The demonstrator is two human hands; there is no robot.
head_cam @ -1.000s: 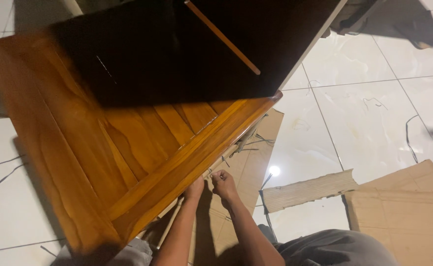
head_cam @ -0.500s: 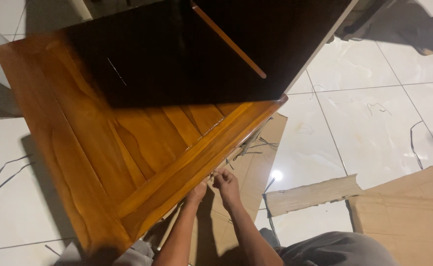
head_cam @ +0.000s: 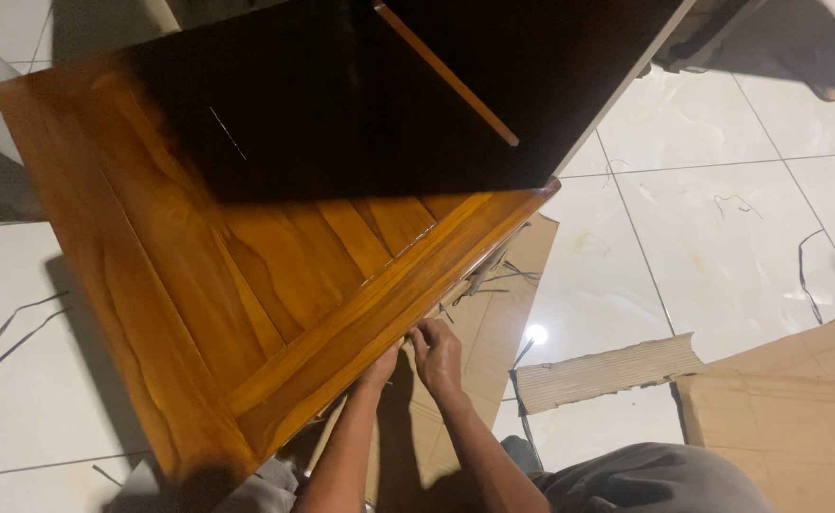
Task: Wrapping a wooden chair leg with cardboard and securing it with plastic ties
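Note:
A varnished orange-brown wooden tabletop (head_cam: pixel 208 275) fills the left and middle of the head view, its far part in dark shadow. My left hand (head_cam: pixel 380 365) reaches under its near edge, fingers partly hidden beneath the wood. My right hand (head_cam: pixel 436 353) is right beside it, fingertips pinched against the same edge; whether they grip something small I cannot tell. Both forearms come up from the bottom of the frame. A thin wooden strip (head_cam: pixel 446 74) lies across the dark shadowed part.
Flattened cardboard (head_cam: pixel 479 328) lies under the table's edge, with dark strips on it. A corrugated cardboard piece (head_cam: pixel 607 370) and a larger sheet (head_cam: pixel 788 399) lie on the white tiled floor (head_cam: pixel 712 228) at right. My grey-clothed knee (head_cam: pixel 655 484) is at the bottom.
Both hands have moved up a little and closer against the table's edge. The view has shifted slightly, so the tabletop sits further right in frame.

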